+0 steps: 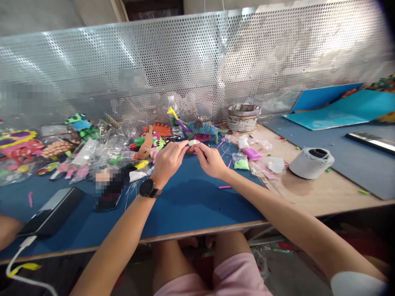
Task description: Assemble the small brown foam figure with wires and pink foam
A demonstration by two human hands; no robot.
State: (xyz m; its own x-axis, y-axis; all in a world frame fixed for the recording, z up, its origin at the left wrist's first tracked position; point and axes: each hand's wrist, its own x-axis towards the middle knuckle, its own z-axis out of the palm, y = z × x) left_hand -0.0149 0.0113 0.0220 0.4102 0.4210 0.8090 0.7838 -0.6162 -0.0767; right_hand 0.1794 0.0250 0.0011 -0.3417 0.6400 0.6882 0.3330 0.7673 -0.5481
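Between my two hands, raised over the blue tabletop, is a small pale green and white piece [194, 142] that looks like soft modelling clay. My right hand [211, 159] pinches it between thumb and fingers. The fingers of my left hand [169, 161], with a black watch on the wrist, are closed in a pinch at the piece's left side; what lies in that pinch is too small to make out. Just behind stands a blue dotted clay animal figure [203, 129]. A brown clay figure [147, 144] lies left of it.
Bagged clay figures [21, 144] crowd the left. A power bank [51, 211] and a phone [109, 193] lie nearer. On the right are bags of green clay [241, 163] and purple clay [252, 154], a woven basket [243, 117], a white cone-shaped roll [310, 164] and a blue folder [342, 113].
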